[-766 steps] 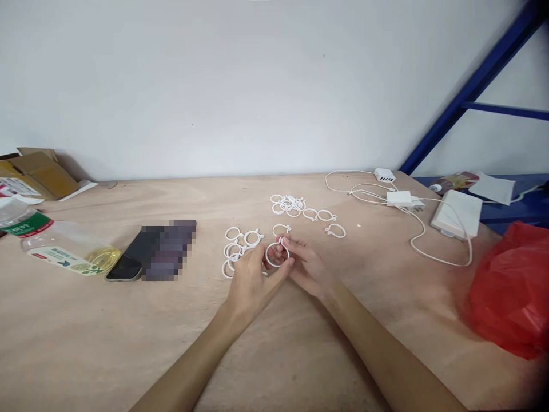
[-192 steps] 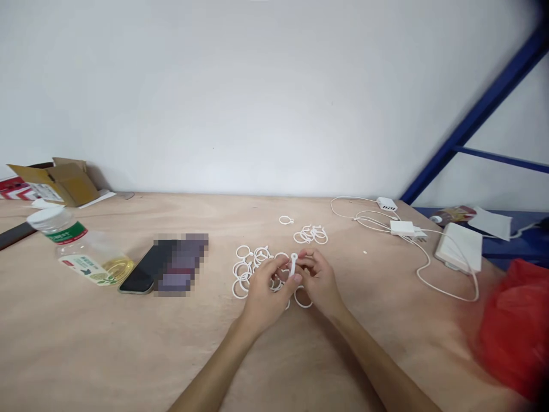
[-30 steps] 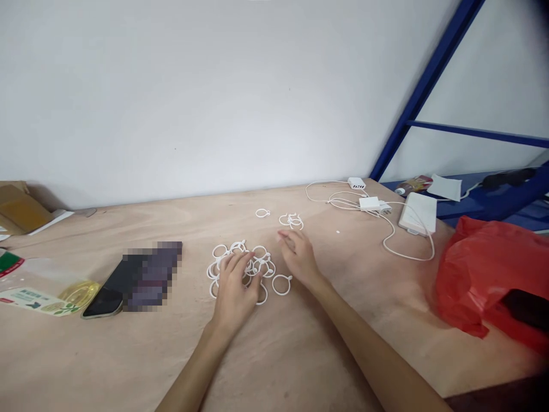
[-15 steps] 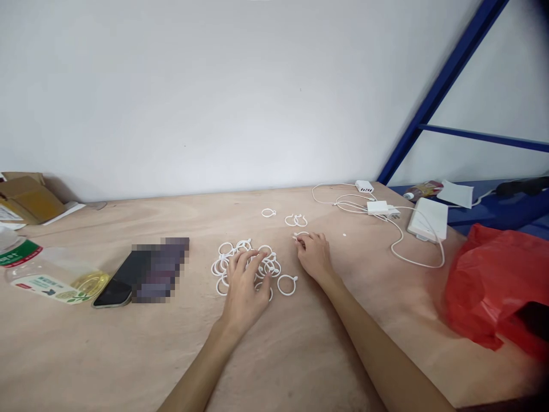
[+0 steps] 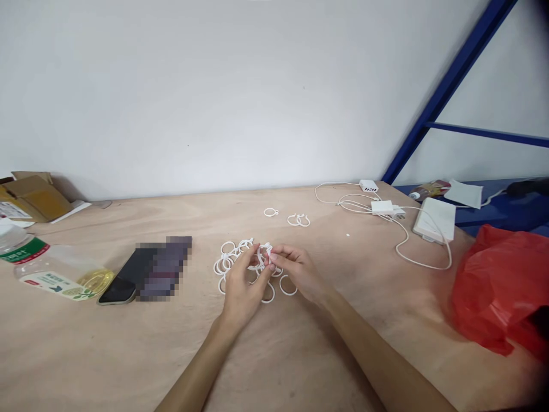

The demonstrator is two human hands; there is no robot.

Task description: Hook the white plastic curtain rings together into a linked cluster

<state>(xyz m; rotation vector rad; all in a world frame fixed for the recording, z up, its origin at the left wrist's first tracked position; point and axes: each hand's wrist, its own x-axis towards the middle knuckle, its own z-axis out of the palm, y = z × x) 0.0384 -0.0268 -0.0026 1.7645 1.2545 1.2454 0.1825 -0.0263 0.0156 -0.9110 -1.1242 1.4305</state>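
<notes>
My left hand (image 5: 242,289) is closed, thumb and fingers gripping a white plastic curtain ring (image 5: 260,257) with a small eyelet, raised just over the pile. From the other side my right hand (image 5: 302,273) pinches at the same spot, fingertips meeting the left ones on white ring parts; whether it grips a second ring is hard to make out. Beneath and left of the hands lies a loose pile of curtain rings (image 5: 215,266), partly hidden by my fingers. One single ring (image 5: 281,286) rests below my right fingers. Farther back are a lone ring (image 5: 265,212) and two overlapping rings (image 5: 299,224).
To the left are a plastic bottle (image 5: 55,280), a phone (image 5: 118,286) and a cardboard box (image 5: 47,200). At the right sit white chargers (image 5: 381,208) with cables, a white box (image 5: 435,220) and a red plastic bag (image 5: 493,286). A wall stands behind the table.
My right hand has moved left from the ring behind the pile to meet my left hand, and that ring is gone from its place. My left hand has closed on a ring.
</notes>
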